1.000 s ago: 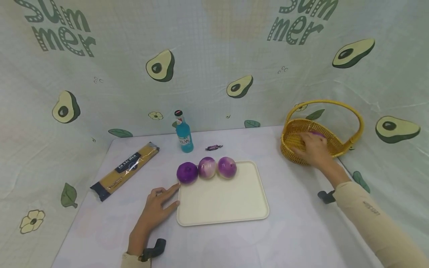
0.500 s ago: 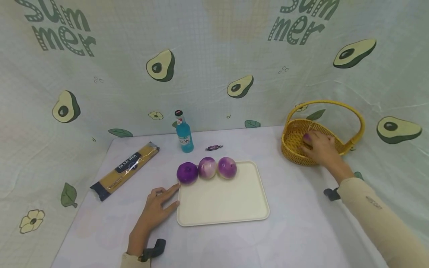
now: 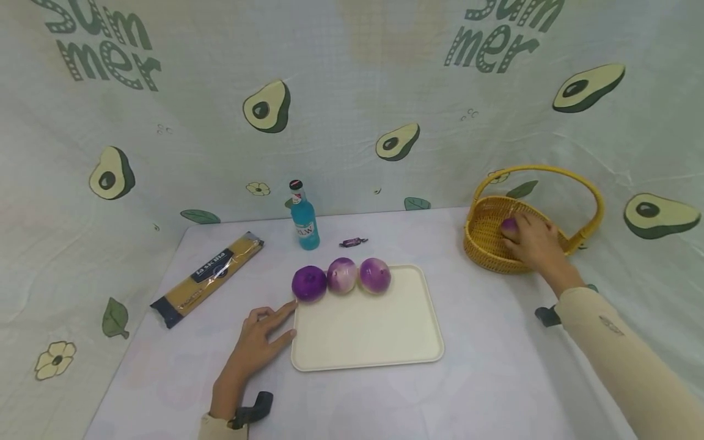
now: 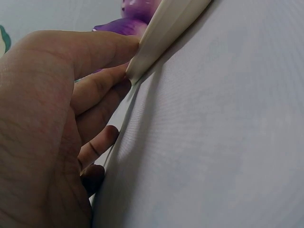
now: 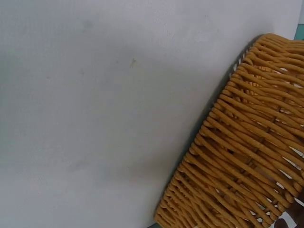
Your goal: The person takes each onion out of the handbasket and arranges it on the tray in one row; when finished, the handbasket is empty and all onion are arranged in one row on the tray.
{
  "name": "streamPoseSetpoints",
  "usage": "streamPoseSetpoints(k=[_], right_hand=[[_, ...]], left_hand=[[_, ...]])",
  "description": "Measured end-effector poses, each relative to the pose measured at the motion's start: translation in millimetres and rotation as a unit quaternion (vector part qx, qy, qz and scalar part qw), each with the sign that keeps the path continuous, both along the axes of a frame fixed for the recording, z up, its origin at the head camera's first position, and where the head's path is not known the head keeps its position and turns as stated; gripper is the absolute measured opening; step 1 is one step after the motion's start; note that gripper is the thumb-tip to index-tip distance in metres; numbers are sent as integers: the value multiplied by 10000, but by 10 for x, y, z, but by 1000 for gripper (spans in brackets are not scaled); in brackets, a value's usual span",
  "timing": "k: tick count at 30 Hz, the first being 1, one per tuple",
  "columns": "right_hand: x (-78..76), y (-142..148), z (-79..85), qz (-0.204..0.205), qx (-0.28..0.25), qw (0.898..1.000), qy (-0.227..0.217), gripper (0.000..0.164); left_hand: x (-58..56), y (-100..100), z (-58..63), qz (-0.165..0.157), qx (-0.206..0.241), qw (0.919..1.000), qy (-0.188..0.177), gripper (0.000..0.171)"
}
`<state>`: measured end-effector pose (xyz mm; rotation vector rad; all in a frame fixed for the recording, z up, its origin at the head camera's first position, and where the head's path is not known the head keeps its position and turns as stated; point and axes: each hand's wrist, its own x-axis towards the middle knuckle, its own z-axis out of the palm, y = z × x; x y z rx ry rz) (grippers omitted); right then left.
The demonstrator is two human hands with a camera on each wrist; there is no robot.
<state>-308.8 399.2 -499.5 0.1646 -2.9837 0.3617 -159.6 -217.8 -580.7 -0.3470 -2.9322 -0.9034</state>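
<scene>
My right hand [image 3: 536, 241] is inside the yellow wicker basket [image 3: 491, 263] at the back right, its fingers round a purple ball-shaped vegetable [image 3: 509, 226] that the hand partly hides. In the right wrist view only the woven basket side [image 5: 242, 142] shows clearly. My left hand [image 3: 255, 342] rests on the table, fingertips touching the left edge of a cream tray [image 3: 365, 333]; the left wrist view shows extended fingers [image 4: 107, 50] at the rim. Along the tray's back left lie a deep purple vegetable [image 3: 309, 284] and two purple-and-white round ones [image 3: 342, 275], [image 3: 375, 275].
A blue bottle [image 3: 305, 223] stands behind the tray, with a small wrapped candy [image 3: 353, 242] to its right. A spaghetti packet [image 3: 208, 278] lies at the left. A printed cloth [image 3: 341, 91] hangs behind the table.
Inside the basket my right hand has shifted slightly right, and the purple vegetable now shows at its left side by the fingers. The left hand has stayed at the tray edge.
</scene>
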Motion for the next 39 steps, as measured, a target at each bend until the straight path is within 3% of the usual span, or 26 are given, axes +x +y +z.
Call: streamPoseSetpoints(k=[20,31,39], right_hand=[[-97,124,-89,-137,65,9999,2,65],[-113,157,-107,-202,56,9997,99,52],[-137,112,-114,80,294,9983,488,41]], left_hand=[[2,-9,-9,108,-54,9997,-189,60],[-11,-9,-32,74,-38,9998,-160,60],[-19,-24,-33,60,-91,9998,-139,60]])
